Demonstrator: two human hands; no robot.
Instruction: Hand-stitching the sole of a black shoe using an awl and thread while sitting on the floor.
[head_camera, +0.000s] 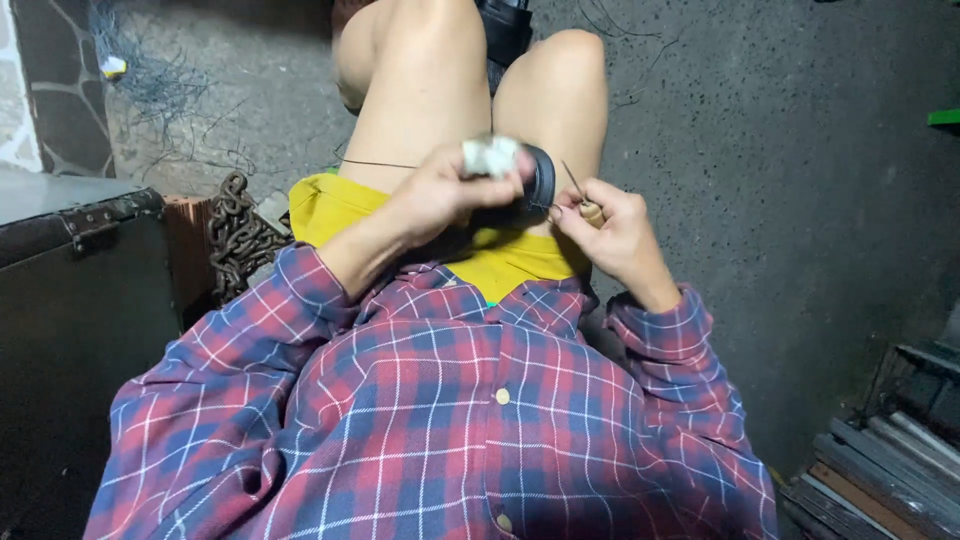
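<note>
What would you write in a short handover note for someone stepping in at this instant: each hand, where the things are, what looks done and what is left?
Left hand: shut on a dark round piece with a white wad against it, over the lap.
Right hand: shut on a wooden-handled awl, tip up by the piece.
A thin thread runs left from the work.
Done: cannot tell how far the work has got.
Left: cannot tell.

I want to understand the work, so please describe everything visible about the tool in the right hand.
The awl is a thin, dark metal spike set in a pale, wood-like handle. The right hand pinches the handle, the fingers closed around it. It tilts up and to the left, above the yellow shorts. Its lower end is hidden in the hand.
</note>
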